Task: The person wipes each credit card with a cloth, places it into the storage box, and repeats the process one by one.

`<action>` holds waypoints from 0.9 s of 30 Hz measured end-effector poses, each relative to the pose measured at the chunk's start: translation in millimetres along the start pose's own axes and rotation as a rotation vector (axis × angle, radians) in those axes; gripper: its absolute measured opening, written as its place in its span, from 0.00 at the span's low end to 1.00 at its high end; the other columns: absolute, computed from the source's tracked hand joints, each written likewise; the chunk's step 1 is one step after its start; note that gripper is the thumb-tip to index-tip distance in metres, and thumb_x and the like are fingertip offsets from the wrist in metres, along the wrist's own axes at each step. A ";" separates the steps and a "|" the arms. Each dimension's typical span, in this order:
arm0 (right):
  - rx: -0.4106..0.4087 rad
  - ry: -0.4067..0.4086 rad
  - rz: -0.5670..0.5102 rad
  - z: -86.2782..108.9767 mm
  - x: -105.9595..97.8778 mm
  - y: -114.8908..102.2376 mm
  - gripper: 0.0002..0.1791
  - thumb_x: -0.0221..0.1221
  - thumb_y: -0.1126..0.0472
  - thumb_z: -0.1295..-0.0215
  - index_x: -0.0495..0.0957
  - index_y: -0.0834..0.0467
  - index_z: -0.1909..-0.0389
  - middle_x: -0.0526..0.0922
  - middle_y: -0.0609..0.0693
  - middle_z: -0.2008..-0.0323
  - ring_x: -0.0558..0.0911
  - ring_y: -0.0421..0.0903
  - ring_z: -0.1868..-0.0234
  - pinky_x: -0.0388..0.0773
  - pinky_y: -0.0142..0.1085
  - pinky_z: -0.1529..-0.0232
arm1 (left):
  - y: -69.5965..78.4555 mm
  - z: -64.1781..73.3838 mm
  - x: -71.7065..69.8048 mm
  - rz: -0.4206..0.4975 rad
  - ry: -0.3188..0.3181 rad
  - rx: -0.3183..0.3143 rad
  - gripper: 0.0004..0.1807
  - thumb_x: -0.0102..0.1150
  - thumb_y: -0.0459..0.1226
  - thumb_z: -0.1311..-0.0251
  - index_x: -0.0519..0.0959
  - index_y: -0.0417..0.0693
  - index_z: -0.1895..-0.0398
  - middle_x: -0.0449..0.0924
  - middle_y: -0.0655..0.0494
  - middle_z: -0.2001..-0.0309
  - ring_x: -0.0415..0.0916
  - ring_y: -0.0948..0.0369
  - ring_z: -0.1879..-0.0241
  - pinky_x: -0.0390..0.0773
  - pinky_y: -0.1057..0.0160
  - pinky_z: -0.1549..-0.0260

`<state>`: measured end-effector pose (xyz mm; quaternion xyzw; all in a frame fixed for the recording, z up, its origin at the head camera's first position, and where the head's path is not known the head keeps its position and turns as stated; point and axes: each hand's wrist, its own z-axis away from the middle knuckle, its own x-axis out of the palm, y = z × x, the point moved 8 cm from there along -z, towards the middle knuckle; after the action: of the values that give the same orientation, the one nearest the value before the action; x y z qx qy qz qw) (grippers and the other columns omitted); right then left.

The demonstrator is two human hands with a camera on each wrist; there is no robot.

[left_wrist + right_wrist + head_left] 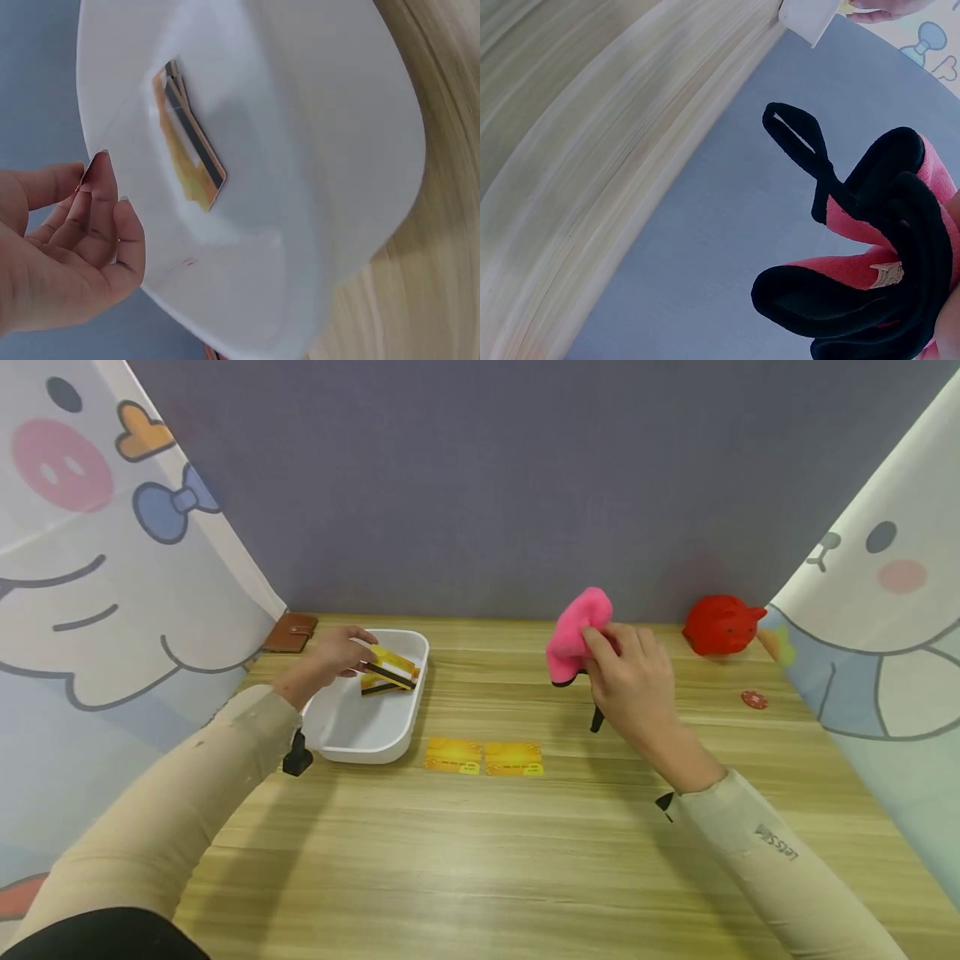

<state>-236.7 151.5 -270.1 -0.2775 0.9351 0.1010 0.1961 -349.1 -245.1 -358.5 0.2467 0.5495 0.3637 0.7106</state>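
Observation:
My left hand (335, 658) is over the left side of a white tray (365, 753). In the left wrist view its thumb and fingers pinch a thin card (93, 169) seen edge-on. Other yellow bank cards (187, 146) with dark stripes lie overlapping inside the tray. My right hand (633, 681) pinches a bunched pink cloth (576, 631) above the table. The right wrist view shows the cloth's folded black edging, a small label and a black loop (799, 135) hanging out.
Two yellow cards (453, 756) lie side by side on the wooden table, right of the tray. A red piggy bank (720, 625) stands at the back right, with a red poker chip (753, 699) in front. Behind the tray's left side is a brown wallet (288, 633).

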 end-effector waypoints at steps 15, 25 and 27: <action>-0.008 0.005 0.011 1.5 -0.6 1.3 0.10 0.63 0.68 0.36 0.82 0.61 0.54 0.82 0.62 0.60 0.78 0.61 0.64 0.74 0.52 0.70 | -8.8 -11.3 14.2 -0.005 -0.044 -0.054 0.27 0.54 0.34 0.30 0.65 0.37 0.30 0.81 0.46 0.51 0.81 0.60 0.63 0.77 0.57 0.59; -0.003 -0.006 0.014 1.3 0.3 0.1 0.10 0.63 0.68 0.36 0.82 0.60 0.55 0.82 0.61 0.61 0.78 0.62 0.64 0.74 0.52 0.70 | -3.4 -5.2 22.1 -0.084 -0.233 -0.069 0.41 0.33 0.55 0.22 0.34 0.42 0.19 0.46 0.33 0.22 0.54 0.36 0.25 0.64 0.40 0.32; -0.002 -0.008 0.015 1.0 0.8 0.0 0.10 0.62 0.68 0.36 0.82 0.60 0.54 0.82 0.61 0.60 0.78 0.61 0.64 0.74 0.52 0.71 | 3.2 -3.1 20.6 -0.092 -0.225 -0.044 0.42 0.31 0.57 0.22 0.34 0.44 0.19 0.43 0.35 0.21 0.51 0.35 0.25 0.64 0.39 0.32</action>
<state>-236.9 151.4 -271.3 -0.2704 0.9362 0.1046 0.1987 -350.1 -227.1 -369.4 0.2450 0.4689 0.3127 0.7888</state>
